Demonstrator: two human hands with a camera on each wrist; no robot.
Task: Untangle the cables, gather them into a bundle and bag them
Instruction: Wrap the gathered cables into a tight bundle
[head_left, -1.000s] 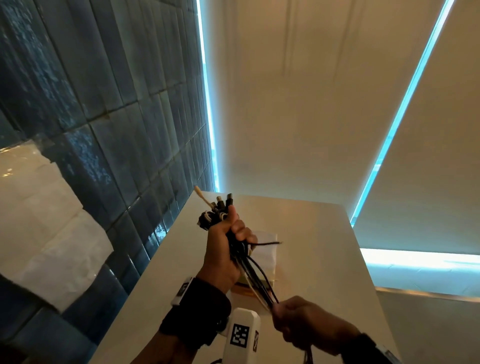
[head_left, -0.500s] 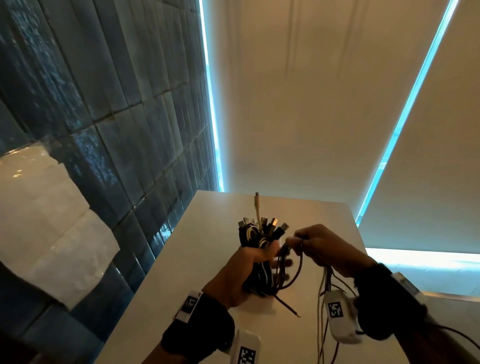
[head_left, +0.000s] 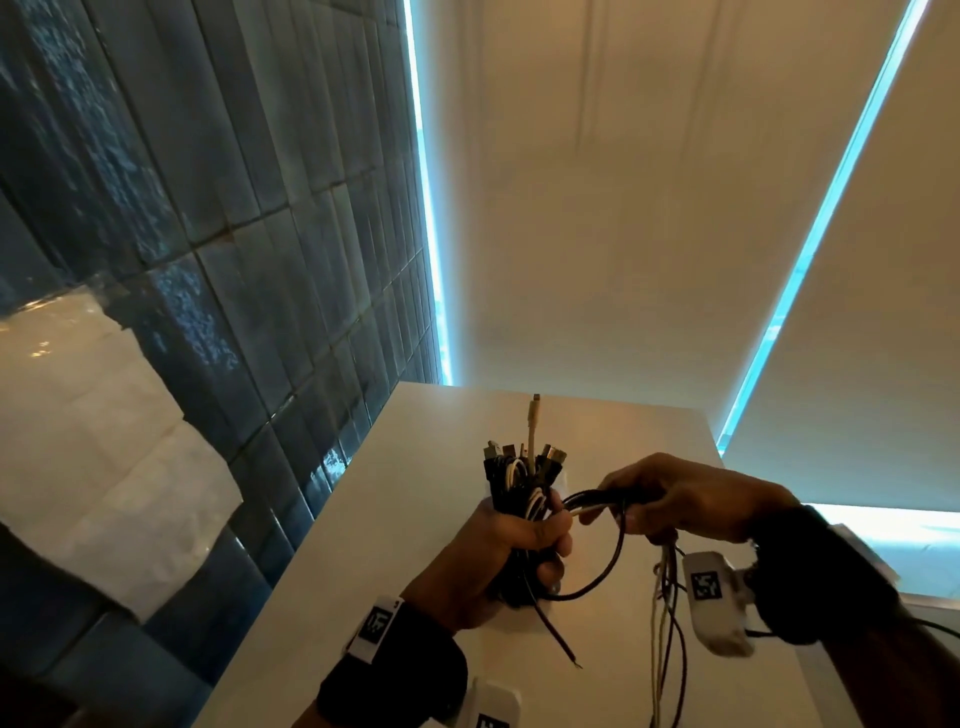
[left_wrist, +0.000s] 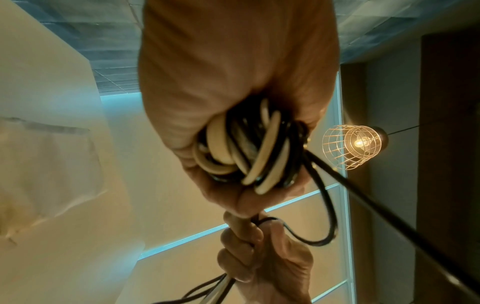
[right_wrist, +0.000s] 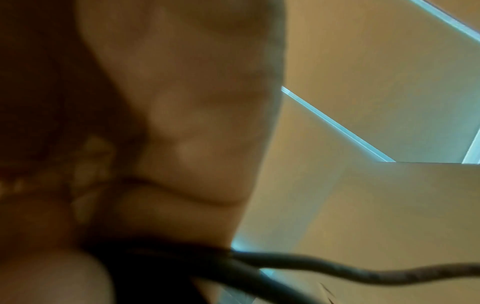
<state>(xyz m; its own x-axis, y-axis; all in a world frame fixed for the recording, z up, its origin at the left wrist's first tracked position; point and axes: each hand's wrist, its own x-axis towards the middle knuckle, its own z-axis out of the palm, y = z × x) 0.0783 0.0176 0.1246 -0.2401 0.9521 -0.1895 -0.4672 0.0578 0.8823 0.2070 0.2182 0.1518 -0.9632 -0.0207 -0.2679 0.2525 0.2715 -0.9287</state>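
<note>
Gripping a thick bundle of coiled black and cream cables (head_left: 522, 499) in my left hand (head_left: 498, 556), I hold it upright above the pale, smooth counter (head_left: 415, 519), nearer its left side. My left fingers (head_left: 550, 535) are curled tight around the middle of the coil, and the plug ends stand out of the top of my fist, one cream connector (head_left: 535, 415) reaching higher than the others toward the far edge. In the left wrist view the same loops of cream and black cord (left_wrist: 249, 152) are packed inside my closed palm (left_wrist: 233, 82).

Just to the right, my right hand (head_left: 685, 499) is closed on a few loose black and white strands (head_left: 592, 501) that run straight across from the bundle. The right fingers (head_left: 618, 491) pinch them near my left knuckles, with the two hands close but not touching. One thin black cable (head_left: 613, 566) sags in a loop between the hands, and more strands (head_left: 665, 649) hang down from under my right hand toward the near edge of the counter. The right wrist view is blurred, showing only my palm (right_wrist: 182, 102) and a dark cable (right_wrist: 337, 269) crossing below it.

A dark blue tiled wall (head_left: 234, 208) rises on the left, with a crumpled clear plastic sheet (head_left: 88, 441) against it.
</note>
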